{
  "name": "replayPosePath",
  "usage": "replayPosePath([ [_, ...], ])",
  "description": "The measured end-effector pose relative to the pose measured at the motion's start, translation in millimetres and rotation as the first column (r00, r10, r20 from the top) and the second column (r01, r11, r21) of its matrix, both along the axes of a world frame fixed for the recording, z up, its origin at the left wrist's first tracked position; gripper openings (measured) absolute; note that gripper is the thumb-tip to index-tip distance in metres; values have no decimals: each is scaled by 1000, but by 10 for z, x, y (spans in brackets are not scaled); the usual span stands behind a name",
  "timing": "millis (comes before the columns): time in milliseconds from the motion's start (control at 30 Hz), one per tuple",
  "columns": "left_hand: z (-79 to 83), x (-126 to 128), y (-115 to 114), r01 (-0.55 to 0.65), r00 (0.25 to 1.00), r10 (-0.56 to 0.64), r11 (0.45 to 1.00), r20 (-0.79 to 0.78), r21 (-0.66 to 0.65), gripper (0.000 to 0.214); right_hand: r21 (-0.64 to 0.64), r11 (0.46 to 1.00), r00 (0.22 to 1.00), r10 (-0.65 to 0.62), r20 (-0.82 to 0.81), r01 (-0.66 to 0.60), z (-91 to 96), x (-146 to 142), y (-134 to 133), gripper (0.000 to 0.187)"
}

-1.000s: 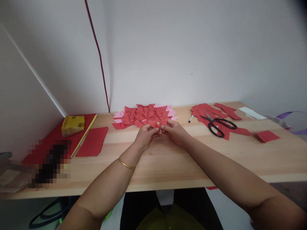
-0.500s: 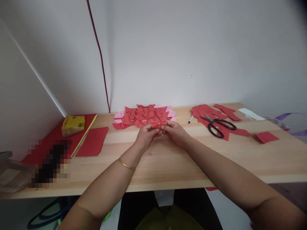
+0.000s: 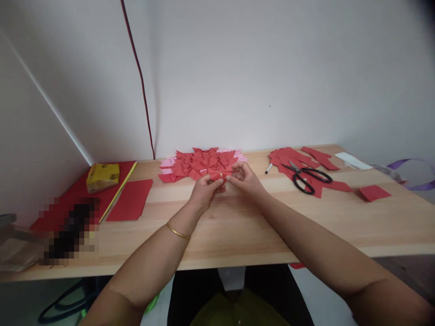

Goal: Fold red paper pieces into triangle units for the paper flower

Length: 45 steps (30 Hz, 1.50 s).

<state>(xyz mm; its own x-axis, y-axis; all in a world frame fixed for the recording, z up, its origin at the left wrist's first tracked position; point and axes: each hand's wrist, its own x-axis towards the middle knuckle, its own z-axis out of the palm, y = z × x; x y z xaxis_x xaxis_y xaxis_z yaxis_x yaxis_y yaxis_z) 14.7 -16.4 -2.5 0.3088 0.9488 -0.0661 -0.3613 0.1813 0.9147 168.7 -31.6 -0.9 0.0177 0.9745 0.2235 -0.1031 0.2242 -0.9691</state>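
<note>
Our left fingers (image 3: 215,184) and right fingers (image 3: 234,182) pinch red paper (image 3: 226,173) before the folded pile (image 3: 193,164). Pile's left: yellow packet (image 3: 103,174), print illegible.

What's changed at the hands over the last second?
The right hand has raised its fingers slightly, spreading them farther from its thumb. Nothing was visibly picked up or released: it and the left hand still hold the small red paper piece. The scissors and yellow packet stayed put.

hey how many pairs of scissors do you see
1: the black-handled scissors, lying on red paper pieces, right of the right hand. Others could be hidden under them or in the pixelated patch.
</note>
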Motion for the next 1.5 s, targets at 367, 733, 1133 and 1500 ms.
replayPosePath([
  [367, 12, -9, 1, 14, 996, -5, 994, -84, 106, 27, 193, 980, 987, -70, 146, 41, 27, 55, 4, 25],
  [733, -1, -2, 15, -22, 995, 36, 989, -92, 144, 24, 329, 943, 902, -179, 393, 43, -39, 58, -14, 20],
  [1133, -18, -18, 31, -9, 997, 20, 991, -74, 136, 24, 315, 948, 895, -179, 410, 45, -11, 37, -32, 17],
  [1500, -8, -15, 14, -18, 999, 22, 991, -26, 130, 26, 369, 922, 903, -251, 350, 113, -5, 51, 12, 21],
])
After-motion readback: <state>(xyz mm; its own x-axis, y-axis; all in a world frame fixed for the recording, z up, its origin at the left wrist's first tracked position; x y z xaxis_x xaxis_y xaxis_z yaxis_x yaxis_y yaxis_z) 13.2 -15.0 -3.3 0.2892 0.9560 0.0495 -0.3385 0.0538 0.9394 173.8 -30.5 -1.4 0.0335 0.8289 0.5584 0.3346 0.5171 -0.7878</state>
